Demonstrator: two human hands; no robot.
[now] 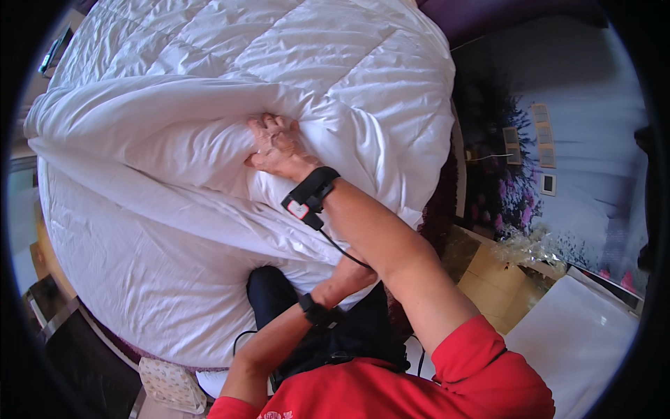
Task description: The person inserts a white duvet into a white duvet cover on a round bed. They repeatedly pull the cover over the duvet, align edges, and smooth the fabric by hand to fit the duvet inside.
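Observation:
A white quilted duvet covers a round bed, with a broad loose fold of white fabric running across its middle. My right hand lies on this fabric inside the fold, thumb spread from the fingers; the fingertips sink partly into the cloth. Under my right forearm, my left hand is closed at the near edge of the white bedding, where creases run towards it. The right forearm hides part of its fingers. Each wrist wears a black strap, and a cable runs from the device on the right one.
A flower-patterned wall with switch plates stands at the right. Crumpled clear plastic lies near a white panel-like surface. At the lower left are a patterned bag and a dark piece of furniture.

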